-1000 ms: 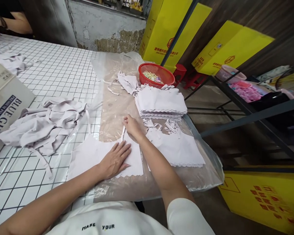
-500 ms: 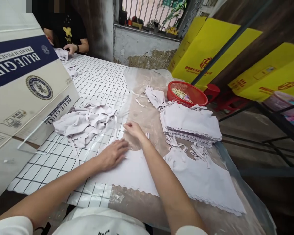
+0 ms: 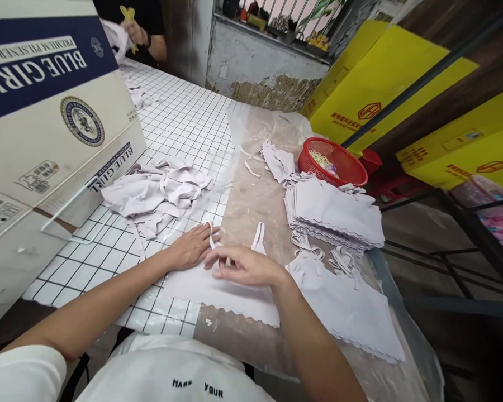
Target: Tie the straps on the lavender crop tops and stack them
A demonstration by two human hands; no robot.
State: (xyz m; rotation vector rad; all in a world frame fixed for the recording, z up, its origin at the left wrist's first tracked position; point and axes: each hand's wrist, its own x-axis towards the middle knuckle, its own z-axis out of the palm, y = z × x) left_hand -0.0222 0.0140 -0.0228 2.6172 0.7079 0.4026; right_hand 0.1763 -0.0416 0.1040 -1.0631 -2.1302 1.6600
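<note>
A pale lilac strappy top [image 3: 235, 298] with a scalloped hem lies flat on the table in front of me. My left hand [image 3: 190, 245] rests flat on its upper left part, fingers stretched out beside a thin strap loop. Over the middle of the top hovers my right hand [image 3: 245, 265], its fingers loosely bent and apart, with nothing visible in them. Another strap loop [image 3: 259, 237] stands up behind the right wrist. To the right lies a layered pile of similar tops [image 3: 343, 301] with bunched straps. Left of my hands is a crumpled heap of the same fabric [image 3: 155, 195].
A neat stack of folded pieces [image 3: 339, 212] sits behind the pile, near a red basket [image 3: 333, 162] holding small bands. The large beer carton [image 3: 37, 139] blocks the left side. Across the table [image 3: 180, 106] a person handles fabric. Yellow boxes [image 3: 402, 78] stand at the right.
My right hand has come back from the top's upper edge to over its middle, and its pinched fingers have loosened. My left hand has moved slightly up beside the strap. The view has shifted.
</note>
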